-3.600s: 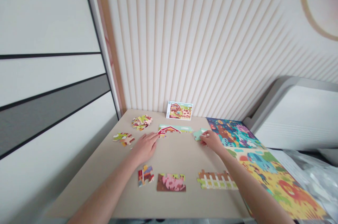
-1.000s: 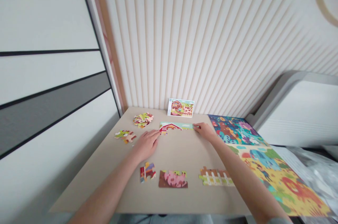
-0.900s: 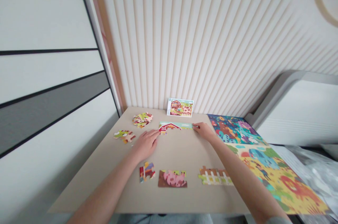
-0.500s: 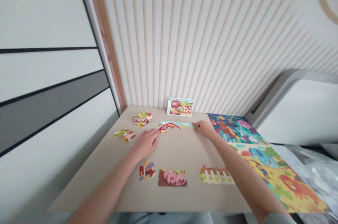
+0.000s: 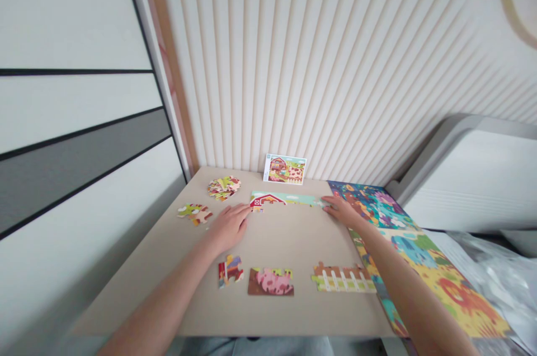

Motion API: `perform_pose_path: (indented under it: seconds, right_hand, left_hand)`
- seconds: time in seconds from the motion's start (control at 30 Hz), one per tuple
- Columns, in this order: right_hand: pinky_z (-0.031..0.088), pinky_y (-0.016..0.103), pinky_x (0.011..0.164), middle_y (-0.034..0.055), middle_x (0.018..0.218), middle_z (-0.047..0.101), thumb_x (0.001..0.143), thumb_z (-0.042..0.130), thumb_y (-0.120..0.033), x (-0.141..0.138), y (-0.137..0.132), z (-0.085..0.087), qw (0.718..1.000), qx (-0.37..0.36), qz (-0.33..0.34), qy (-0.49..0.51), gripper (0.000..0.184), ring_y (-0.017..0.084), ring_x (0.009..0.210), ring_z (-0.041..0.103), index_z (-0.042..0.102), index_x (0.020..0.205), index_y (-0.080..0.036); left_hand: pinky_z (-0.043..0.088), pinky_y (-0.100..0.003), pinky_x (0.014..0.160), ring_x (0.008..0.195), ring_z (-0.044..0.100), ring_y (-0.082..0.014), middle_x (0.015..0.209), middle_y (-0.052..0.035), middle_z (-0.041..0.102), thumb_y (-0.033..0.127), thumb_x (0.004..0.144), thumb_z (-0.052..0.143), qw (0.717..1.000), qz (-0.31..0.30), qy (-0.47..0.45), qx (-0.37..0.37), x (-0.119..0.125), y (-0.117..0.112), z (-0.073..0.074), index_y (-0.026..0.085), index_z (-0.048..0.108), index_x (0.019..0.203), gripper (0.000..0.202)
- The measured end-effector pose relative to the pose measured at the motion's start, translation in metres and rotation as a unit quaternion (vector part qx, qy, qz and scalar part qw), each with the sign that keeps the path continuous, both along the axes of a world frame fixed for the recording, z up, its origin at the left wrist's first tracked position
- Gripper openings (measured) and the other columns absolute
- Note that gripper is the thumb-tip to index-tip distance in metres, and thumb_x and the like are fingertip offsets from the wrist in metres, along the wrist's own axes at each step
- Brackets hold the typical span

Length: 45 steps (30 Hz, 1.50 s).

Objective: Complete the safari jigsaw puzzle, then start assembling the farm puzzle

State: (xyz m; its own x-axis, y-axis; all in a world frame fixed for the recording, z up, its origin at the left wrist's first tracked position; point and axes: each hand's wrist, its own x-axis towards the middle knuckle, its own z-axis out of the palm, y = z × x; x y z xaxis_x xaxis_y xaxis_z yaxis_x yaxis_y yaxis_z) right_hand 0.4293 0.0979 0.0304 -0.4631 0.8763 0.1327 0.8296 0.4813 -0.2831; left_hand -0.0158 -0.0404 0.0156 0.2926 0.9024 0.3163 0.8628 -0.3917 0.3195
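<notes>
A joined strip of jigsaw puzzle, with a red barn roof and pale blue sky, lies toward the back of the table. My left hand rests flat, fingers stretched out and touching the strip's left end. At its right end, the fingertips of my right hand lie on or against the strip, slightly apart; the palm hides whatever is beneath. Nearer to me are a small barn section, a pink pig section and a white fence section.
Loose puzzle pieces form a pile at the back left, with a cow section nearer. A picture card leans against the ribbed wall. On the right lie a dark animal puzzle and a yellow one.
My right hand has moved a little to the right, and its fingers have spread. More of the strip's right end now shows. My left hand stays at the left end.
</notes>
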Motion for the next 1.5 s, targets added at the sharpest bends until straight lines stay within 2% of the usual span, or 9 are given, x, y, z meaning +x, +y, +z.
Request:
perform_pose_path:
  seconds: [0.13,0.37,0.67,0.87,1.1,1.27,1.4,1.5]
  right_hand:
    - [0.042,0.040,0.108,0.0089,0.134,0.064,0.095,0.053,-0.035,-0.003,0.003,-0.005,1.000,0.018,-0.008,-0.008,0.038,0.026,0.123,0.058,0.066,0.129,-0.025]
    - [0.042,0.040,0.105,0.0096,0.133,0.063,0.100,0.043,-0.042,-0.012,0.000,-0.007,0.999,0.037,-0.031,-0.014,0.042,0.026,0.122,0.056,0.061,0.135,-0.026]
    - [0.040,0.039,0.105,0.0068,0.135,0.059,0.098,0.048,-0.038,-0.021,-0.002,-0.005,0.995,0.042,-0.034,-0.085,0.036,0.025,0.121,0.055,0.067,0.128,-0.035]
    - [0.035,0.045,0.107,0.0076,0.135,0.059,0.101,0.044,-0.037,-0.026,-0.009,0.003,0.992,0.063,-0.015,-0.111,0.034,0.026,0.123,0.053,0.069,0.124,-0.035]
    - [0.033,0.045,0.108,0.0098,0.136,0.061,0.103,0.038,-0.034,-0.031,-0.022,0.014,0.986,0.072,0.026,-0.149,0.039,0.025,0.123,0.054,0.063,0.133,-0.032]
    - [0.030,0.049,0.109,0.0115,0.137,0.061,0.100,0.042,-0.028,-0.032,-0.026,0.019,0.981,0.086,0.046,-0.167,0.040,0.027,0.125,0.055,0.059,0.135,-0.030]
    - [0.032,0.047,0.110,0.0114,0.134,0.063,0.096,0.048,-0.026,-0.031,-0.022,0.022,0.986,0.055,0.056,-0.145,0.038,0.027,0.123,0.058,0.064,0.130,-0.028]
    - [0.037,0.040,0.110,0.0079,0.138,0.062,0.093,0.051,-0.024,-0.026,-0.020,0.018,0.994,0.036,0.045,-0.095,0.041,0.024,0.125,0.058,0.063,0.132,-0.028]
  left_hand:
    - [0.034,-0.046,0.116,0.135,0.049,-0.0245,0.145,-0.0067,0.055,0.023,0.097,0.042,1.000,0.004,0.008,-0.001,0.000,0.000,0.001,0.024,0.056,0.138,0.044]
    - [0.037,-0.047,0.114,0.134,0.050,-0.0248,0.145,-0.0081,0.056,0.024,0.097,0.042,1.000,0.000,0.019,-0.001,0.000,-0.001,0.001,0.023,0.056,0.138,0.044]
    - [0.035,-0.046,0.115,0.134,0.050,-0.0244,0.145,-0.0081,0.056,0.024,0.096,0.043,1.000,0.000,0.007,-0.001,-0.001,0.000,0.000,0.023,0.057,0.138,0.044]
    - [0.036,-0.047,0.114,0.135,0.049,-0.0245,0.145,-0.0070,0.056,0.022,0.096,0.043,1.000,-0.001,0.009,-0.004,0.001,-0.002,0.004,0.024,0.057,0.138,0.044]
    - [0.035,-0.046,0.115,0.136,0.048,-0.0244,0.147,-0.0068,0.054,0.023,0.096,0.043,1.000,0.002,0.010,-0.005,-0.001,0.001,-0.002,0.024,0.056,0.139,0.045]
    - [0.036,-0.047,0.115,0.135,0.050,-0.0246,0.146,-0.0070,0.055,0.024,0.096,0.042,1.000,0.005,0.016,0.004,-0.001,0.002,-0.005,0.025,0.056,0.139,0.045]
    - [0.036,-0.048,0.115,0.135,0.049,-0.0248,0.146,-0.0071,0.055,0.024,0.097,0.042,1.000,0.002,0.021,0.005,-0.002,0.001,-0.004,0.025,0.055,0.140,0.045]
    - [0.035,-0.047,0.115,0.136,0.048,-0.0245,0.146,-0.0076,0.055,0.023,0.096,0.042,1.000,0.000,0.022,0.005,-0.002,0.002,-0.004,0.024,0.055,0.140,0.046]
